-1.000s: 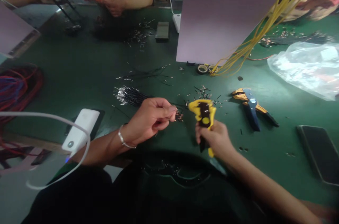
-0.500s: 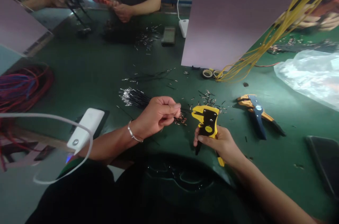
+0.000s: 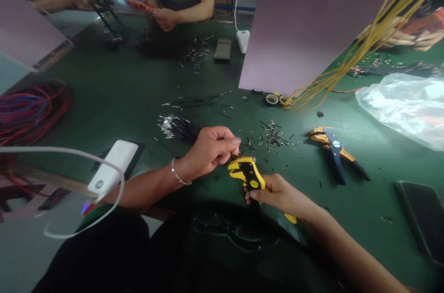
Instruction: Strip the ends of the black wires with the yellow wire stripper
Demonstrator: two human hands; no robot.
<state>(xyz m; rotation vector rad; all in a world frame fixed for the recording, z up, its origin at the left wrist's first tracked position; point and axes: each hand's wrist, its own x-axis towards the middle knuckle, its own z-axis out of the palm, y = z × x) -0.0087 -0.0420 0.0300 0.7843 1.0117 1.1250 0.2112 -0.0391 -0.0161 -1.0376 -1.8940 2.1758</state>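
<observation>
My left hand (image 3: 218, 149) is closed in a pinch on a thin black wire (image 3: 247, 147), whose short end shows past the fingertips. Just beyond that hand lies a bundle of black wires (image 3: 180, 127) with bright bare ends. My right hand (image 3: 277, 192) grips a yellow and black wire stripper (image 3: 250, 173) by its handles. The stripper's jaws sit just below and right of my left fingertips, and the wire is apart from them. Wire ends under my left hand are partly hidden.
Cut insulation bits (image 3: 274, 136) lie beyond the stripper. A second, blue and orange wire stripper (image 3: 335, 145), a phone (image 3: 421, 216) and a plastic bag (image 3: 404, 106) are on the right. A white power bank (image 3: 113, 166) lies left. Across the table, a co-worker's hands (image 3: 165, 18) hold a red tool.
The stripper in my right hand has moved left and toward me and tilted left, coming off the wire. My left hand has stayed nearly in place, still pinching.
</observation>
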